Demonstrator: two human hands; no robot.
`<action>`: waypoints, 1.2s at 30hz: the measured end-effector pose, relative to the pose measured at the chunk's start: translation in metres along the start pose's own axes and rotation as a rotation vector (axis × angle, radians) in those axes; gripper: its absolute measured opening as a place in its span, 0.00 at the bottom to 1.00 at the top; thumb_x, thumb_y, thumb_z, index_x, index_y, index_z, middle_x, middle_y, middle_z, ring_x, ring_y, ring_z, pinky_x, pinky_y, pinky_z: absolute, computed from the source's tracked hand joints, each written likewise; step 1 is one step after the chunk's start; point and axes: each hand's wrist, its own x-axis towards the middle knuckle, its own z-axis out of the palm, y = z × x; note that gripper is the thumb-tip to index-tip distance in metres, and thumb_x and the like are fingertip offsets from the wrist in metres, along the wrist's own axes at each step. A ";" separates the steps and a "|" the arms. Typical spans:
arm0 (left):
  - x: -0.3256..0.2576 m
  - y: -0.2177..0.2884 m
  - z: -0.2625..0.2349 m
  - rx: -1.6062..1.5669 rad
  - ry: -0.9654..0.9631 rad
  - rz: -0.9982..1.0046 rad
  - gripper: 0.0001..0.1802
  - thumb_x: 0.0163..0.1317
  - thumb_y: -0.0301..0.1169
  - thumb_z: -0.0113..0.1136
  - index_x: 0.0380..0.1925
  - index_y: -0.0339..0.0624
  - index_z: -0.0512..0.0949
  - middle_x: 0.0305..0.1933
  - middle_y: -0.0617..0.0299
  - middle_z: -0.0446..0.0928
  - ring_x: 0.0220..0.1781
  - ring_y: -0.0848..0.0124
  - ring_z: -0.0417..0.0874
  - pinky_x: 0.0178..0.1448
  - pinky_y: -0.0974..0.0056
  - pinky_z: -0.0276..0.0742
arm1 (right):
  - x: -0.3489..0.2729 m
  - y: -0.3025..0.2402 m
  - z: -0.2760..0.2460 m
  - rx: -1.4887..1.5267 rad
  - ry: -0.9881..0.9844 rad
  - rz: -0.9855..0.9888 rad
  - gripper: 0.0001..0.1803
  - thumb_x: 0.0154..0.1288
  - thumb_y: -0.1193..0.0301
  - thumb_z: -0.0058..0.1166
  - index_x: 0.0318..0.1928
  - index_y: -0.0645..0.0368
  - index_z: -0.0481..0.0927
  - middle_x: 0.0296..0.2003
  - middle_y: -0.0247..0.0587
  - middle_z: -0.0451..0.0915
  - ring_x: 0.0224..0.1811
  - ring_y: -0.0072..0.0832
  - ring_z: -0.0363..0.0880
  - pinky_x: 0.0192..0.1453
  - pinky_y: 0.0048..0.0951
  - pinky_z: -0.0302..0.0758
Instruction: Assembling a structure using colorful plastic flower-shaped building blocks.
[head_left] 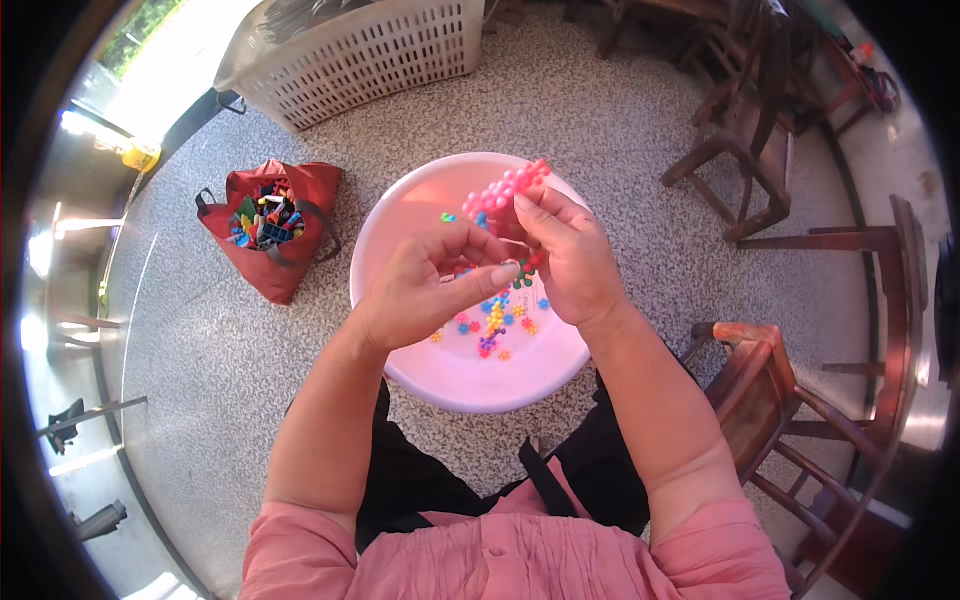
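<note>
Above a pale pink basin (pixel 370 265), both hands are raised around a string of small knobbly, flower-shaped plastic pieces (pixel 508 187). Its upper stretch is pink, with red at the far end. My right hand (pixel 578 262) grips this string between thumb and fingers. Red and green pieces (pixel 524 274) show lower down between the hands; whether they join the pink stretch I cannot tell. My left hand (pixel 418 285) has thumb and forefinger closed at the green pieces, its grip partly hidden. Loose flower-shaped pieces (pixel 496 317) in several colours lie on the basin's bottom.
A red bag (pixel 285 270) full of mixed coloured toy parts stands on the speckled floor (pixel 200 360) to the left. A white slatted plastic crate (pixel 370 65) is at the far side. Wooden chairs (pixel 750 390) and stools (pixel 735 165) line the right.
</note>
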 end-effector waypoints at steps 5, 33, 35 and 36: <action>0.002 -0.009 0.002 -0.010 0.140 0.037 0.11 0.56 0.32 0.62 0.29 0.39 0.70 0.27 0.68 0.72 0.29 0.82 0.72 0.31 0.75 0.69 | -0.005 -0.003 0.008 -0.018 -0.009 -0.023 0.10 0.65 0.73 0.45 0.44 0.62 0.73 0.39 0.37 0.76 0.41 0.21 0.75 0.47 0.22 0.72; -0.001 0.008 -0.002 -0.380 0.297 0.048 0.36 0.48 0.25 0.66 0.57 0.36 0.62 0.46 0.58 0.73 0.40 0.74 0.76 0.35 0.73 0.74 | -0.020 -0.012 0.004 -0.444 -0.094 -0.357 0.10 0.60 0.74 0.53 0.41 0.67 0.78 0.28 0.36 0.79 0.30 0.17 0.75 0.36 0.19 0.74; -0.002 0.010 -0.002 -0.396 0.303 0.036 0.34 0.49 0.22 0.64 0.58 0.36 0.61 0.47 0.56 0.73 0.41 0.73 0.77 0.39 0.71 0.74 | -0.021 -0.010 0.006 -0.430 -0.069 -0.413 0.10 0.60 0.74 0.53 0.41 0.67 0.78 0.29 0.36 0.78 0.30 0.17 0.75 0.35 0.19 0.74; -0.003 0.010 -0.002 -0.411 0.308 0.022 0.33 0.50 0.19 0.62 0.58 0.36 0.61 0.49 0.54 0.72 0.43 0.71 0.78 0.43 0.68 0.75 | -0.021 -0.009 0.006 -0.329 -0.065 -0.354 0.09 0.61 0.75 0.53 0.40 0.67 0.78 0.30 0.37 0.78 0.29 0.17 0.75 0.35 0.19 0.73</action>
